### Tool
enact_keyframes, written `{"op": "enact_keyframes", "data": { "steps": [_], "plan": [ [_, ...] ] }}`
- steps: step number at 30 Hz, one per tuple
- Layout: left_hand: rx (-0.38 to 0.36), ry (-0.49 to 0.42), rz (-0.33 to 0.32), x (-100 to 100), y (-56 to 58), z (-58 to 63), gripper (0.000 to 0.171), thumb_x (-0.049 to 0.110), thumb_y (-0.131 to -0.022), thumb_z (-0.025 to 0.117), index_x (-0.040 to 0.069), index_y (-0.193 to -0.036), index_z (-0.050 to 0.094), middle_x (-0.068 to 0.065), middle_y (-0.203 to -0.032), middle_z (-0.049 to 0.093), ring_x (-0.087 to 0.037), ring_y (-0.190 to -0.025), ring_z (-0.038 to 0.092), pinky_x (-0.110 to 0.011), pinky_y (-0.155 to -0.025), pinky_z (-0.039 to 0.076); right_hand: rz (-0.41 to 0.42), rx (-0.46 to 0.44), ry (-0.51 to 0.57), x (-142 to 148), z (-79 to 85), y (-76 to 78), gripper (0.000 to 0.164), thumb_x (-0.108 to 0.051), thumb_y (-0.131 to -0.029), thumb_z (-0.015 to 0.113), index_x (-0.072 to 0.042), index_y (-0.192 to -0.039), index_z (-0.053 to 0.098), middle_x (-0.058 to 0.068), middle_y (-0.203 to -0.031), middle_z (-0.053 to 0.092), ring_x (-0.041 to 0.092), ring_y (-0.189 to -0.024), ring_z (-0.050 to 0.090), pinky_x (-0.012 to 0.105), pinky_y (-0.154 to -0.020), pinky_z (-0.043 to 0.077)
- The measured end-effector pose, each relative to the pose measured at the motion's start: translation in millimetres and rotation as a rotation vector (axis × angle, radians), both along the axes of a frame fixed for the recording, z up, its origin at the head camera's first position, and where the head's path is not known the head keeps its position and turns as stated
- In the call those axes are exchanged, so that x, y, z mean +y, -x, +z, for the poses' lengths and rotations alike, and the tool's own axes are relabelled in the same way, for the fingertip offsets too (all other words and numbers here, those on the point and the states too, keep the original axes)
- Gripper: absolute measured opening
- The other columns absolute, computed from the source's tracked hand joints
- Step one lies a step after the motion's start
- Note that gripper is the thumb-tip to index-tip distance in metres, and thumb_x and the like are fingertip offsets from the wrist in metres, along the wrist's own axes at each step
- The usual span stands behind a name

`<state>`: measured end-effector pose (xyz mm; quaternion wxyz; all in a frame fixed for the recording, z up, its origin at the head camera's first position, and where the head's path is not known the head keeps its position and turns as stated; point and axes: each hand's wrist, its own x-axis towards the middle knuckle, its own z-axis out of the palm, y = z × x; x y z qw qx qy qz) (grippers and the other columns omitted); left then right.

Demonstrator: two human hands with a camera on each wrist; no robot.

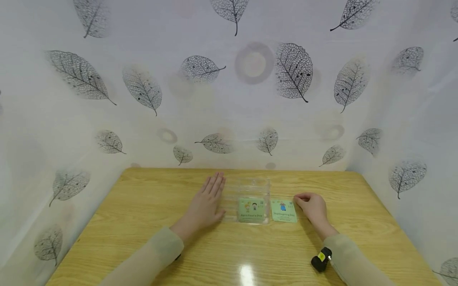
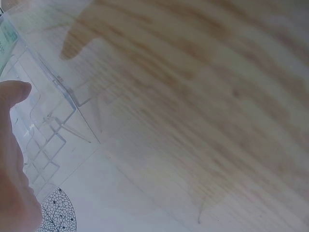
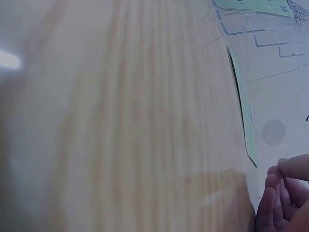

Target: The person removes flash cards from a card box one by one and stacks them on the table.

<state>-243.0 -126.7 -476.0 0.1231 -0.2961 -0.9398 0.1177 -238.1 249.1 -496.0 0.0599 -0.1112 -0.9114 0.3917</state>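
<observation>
A clear plastic holder (image 1: 253, 188) with stepped compartments lies on the table, and a green card (image 1: 251, 210) reading "April Fool's Day" sits in its front right part. My left hand (image 1: 205, 204) lies flat along the holder's left side, fingers straight and pointing away, thumb spread towards the card. To the right of the holder a second green card (image 1: 284, 211), "Thanksgiving Day", lies flat on the wood. Just off that card's upper right corner is my right hand (image 1: 313, 208), fingers curled and thumb meeting the index finger. Nothing shows between those fingertips in the right wrist view.
The wooden table (image 1: 143, 238) ends at a leaf-patterned cloth (image 1: 200, 111) that rises behind it and at both sides. A black wrist device (image 1: 321, 260) with a yellow patch is strapped by the right sleeve. Light glares on the table's front (image 1: 246, 274).
</observation>
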Motion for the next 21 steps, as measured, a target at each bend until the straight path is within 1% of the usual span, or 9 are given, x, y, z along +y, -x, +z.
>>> {"op": "enact_keyframes", "data": {
  "steps": [6,13,17,21],
  "plan": [
    [0.003,0.01,0.005,0.0,0.5,1.1,0.103,0.063,-0.1,0.058,-0.004,-0.167,0.018,-0.023,-0.177,0.014,-0.037,-0.166,0.015,-0.047,-0.137,0.016,-0.009,0.007,0.049,0.0,2.3,1.2,0.028,-0.017,-0.1,0.071,0.007,-0.113,0.078,0.025,-0.109,0.078,0.016,-0.083,0.066,0.016,-0.061,0.049],
    [-0.002,0.018,0.007,-0.2,1.7,-0.1,0.104,0.064,-0.1,0.057,-0.004,-0.168,0.016,-0.023,-0.178,0.011,-0.036,-0.166,0.013,-0.046,-0.137,0.014,-0.002,0.017,0.09,-2.6,3.8,1.6,0.028,-0.017,-0.101,0.072,0.007,-0.114,0.078,0.025,-0.11,0.078,0.005,-0.079,0.062,0.015,-0.061,0.051],
    [0.003,0.012,0.003,0.1,1.6,-0.6,0.104,0.063,-0.1,0.058,-0.004,-0.167,0.017,-0.023,-0.178,0.012,-0.037,-0.166,0.015,-0.046,-0.137,0.016,0.002,0.032,0.095,-4.5,4.2,2.6,0.028,-0.018,-0.1,0.073,0.006,-0.114,0.078,0.023,-0.11,0.079,0.001,-0.079,0.062,0.013,-0.063,0.05],
    [0.019,0.006,0.004,0.1,1.6,-2.6,0.104,0.063,-0.099,0.059,-0.004,-0.167,0.019,-0.023,-0.177,0.014,-0.036,-0.166,0.017,-0.046,-0.137,0.02,0.014,0.026,0.123,-7.9,6.3,2.4,0.029,-0.018,-0.101,0.072,0.005,-0.116,0.078,0.022,-0.114,0.079,0.001,-0.083,0.062,0.012,-0.067,0.05]
  ]
}}
